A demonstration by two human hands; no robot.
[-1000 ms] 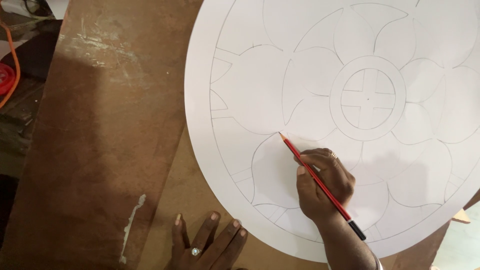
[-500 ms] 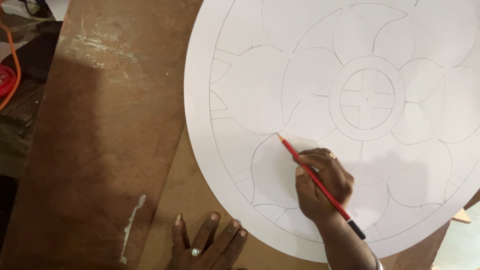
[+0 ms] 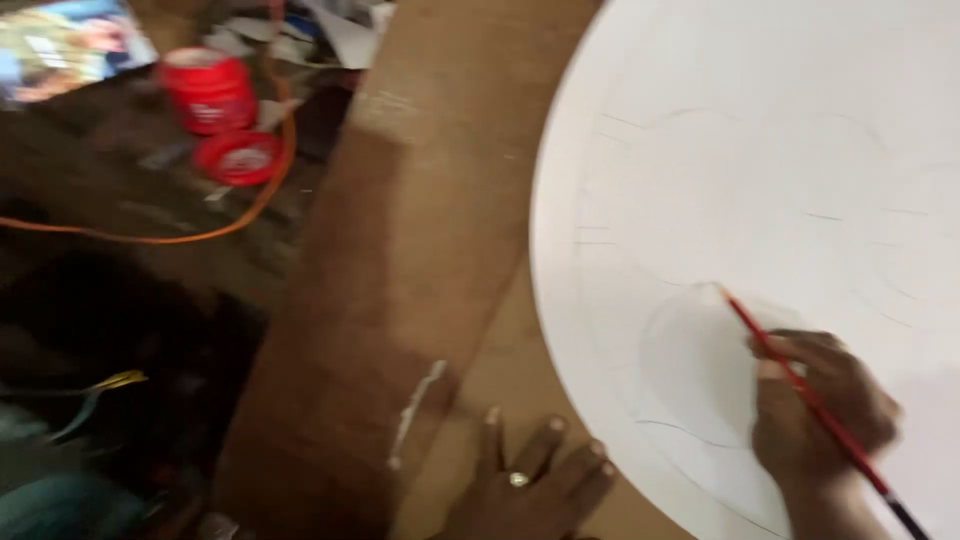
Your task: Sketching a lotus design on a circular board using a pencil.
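A large white round board (image 3: 780, 150) with faint pencilled petal lines lies on a brown wooden board (image 3: 420, 250). My right hand (image 3: 815, 415) grips a red pencil (image 3: 800, 390); its tip touches the white board near a drawn petal. My left hand (image 3: 530, 485), with a ring on one finger, lies flat with fingers spread on the wood beside the round board's lower edge. The picture is blurred by motion.
At the upper left stand a red jar (image 3: 208, 88) and its red lid (image 3: 240, 157), with an orange cable (image 3: 200, 235) looping past them. Papers and clutter lie along the top edge. Dark cloth and a teal object fill the lower left.
The view has swung left, so the round board sits further right and the red jar and cable show. Both hands keep their places; the pencil tip stays on the same petal line.
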